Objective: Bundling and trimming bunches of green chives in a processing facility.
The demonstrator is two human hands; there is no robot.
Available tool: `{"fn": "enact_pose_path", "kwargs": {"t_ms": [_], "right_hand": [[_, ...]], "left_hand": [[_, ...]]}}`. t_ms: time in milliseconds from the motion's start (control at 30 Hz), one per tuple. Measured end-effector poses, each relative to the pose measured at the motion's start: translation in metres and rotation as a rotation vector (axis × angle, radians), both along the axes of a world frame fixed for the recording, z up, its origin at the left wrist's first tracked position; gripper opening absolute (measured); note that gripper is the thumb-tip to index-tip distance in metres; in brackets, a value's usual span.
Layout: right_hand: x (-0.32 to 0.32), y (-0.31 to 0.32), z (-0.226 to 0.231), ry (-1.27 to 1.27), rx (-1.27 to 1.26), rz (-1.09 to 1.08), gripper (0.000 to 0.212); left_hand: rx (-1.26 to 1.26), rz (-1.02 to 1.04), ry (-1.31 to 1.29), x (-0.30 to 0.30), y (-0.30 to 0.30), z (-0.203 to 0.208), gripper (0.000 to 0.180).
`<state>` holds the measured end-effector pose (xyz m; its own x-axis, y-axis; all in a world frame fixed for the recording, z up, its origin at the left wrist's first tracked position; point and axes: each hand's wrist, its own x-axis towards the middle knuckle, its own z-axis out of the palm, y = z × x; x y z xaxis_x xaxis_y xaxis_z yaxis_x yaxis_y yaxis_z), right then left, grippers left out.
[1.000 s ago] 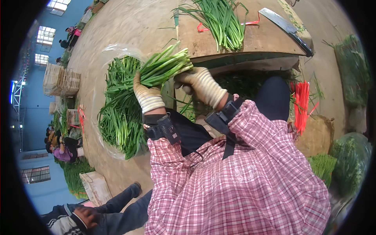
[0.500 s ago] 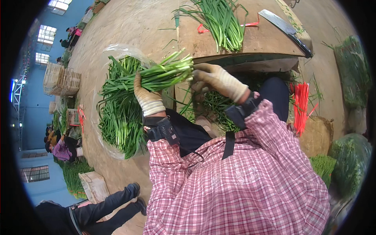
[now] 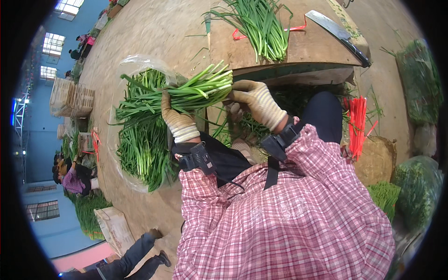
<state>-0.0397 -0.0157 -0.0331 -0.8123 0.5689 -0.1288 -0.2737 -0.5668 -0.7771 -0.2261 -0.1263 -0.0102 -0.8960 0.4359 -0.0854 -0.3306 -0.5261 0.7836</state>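
Note:
My left hand [image 3: 179,122], in a soiled, striped knit glove, is closed around a bunch of garlic chives [image 3: 200,88]. The pale stem ends point right and the green leaves trail left. At those stem ends is my right hand [image 3: 259,100], gloved likewise, its fingers bent and closed against them; the fingertips are partly hidden. Beneath the bunch, a big heap of garlic chives [image 3: 145,151] lies on a clear plastic sheet [image 3: 122,173]. Another bunch [image 3: 266,35] rests on the low board [image 3: 317,49] across a red tie [image 3: 297,28].
A cleaver [image 3: 337,36] with a black handle lies at the board's right edge. Red ties [image 3: 357,126] sit right of my knee. Bagged greens [image 3: 417,186] stand far right. Stacked crates [image 3: 72,98] are at left. A passing person's legs [image 3: 135,256] show lower left.
The held bunch has tilted, its stem ends spreading more. My right hand has shifted slightly left and down, staying by the stem ends. The walking person at lower left has moved down and left.

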Motion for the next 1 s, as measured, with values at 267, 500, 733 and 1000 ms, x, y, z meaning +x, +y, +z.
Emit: {"fn": "enact_pose_path", "kwargs": {"t_ms": [267, 500, 733, 1000], "right_hand": [[-0.012, -0.011, -0.027, -0.1, 0.52, -0.199, 0.027], [0.019, 0.025, 0.025, -0.383, 1.403, -0.538, 0.059], [0.01, 0.006, 0.047, -0.853, 1.789, -0.181, 0.066], [-0.011, -0.005, 0.01, -0.731, 1.305, 0.117, 0.091]], "left_hand": [[0.051, 0.006, -0.058, -0.001, -0.003, -0.011, 0.03], [-0.062, 0.006, -0.081, 0.015, -0.005, 0.015, 0.029], [-0.442, 0.092, 0.315, 0.031, -0.001, -0.008, 0.03], [-0.289, -0.232, 0.214, 0.039, 0.02, 0.006, 0.038]]}}
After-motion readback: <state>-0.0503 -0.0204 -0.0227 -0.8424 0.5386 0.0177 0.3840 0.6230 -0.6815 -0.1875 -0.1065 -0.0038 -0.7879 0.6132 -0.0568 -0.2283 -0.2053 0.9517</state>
